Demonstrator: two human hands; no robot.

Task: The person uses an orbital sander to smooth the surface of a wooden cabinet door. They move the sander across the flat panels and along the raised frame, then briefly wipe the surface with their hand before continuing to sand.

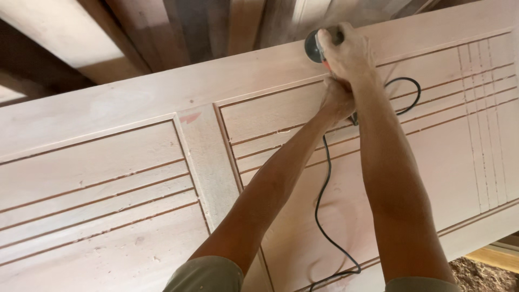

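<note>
A power sander (314, 45) is pressed on the far rail of an unfinished panelled wooden door (108, 162), at about 1 o'clock in the view. The sander's head is clasped from above by the right hand (348, 54), fingers wrapped over it. The rear grip is clenched by the left hand (338, 100), just behind at 6 o'clock. A black power cord (324, 205) is trailed back across the grooved door panel between both forearms. Stacked timber planks (178, 32) are seen beyond, at 11 o'clock.
</note>
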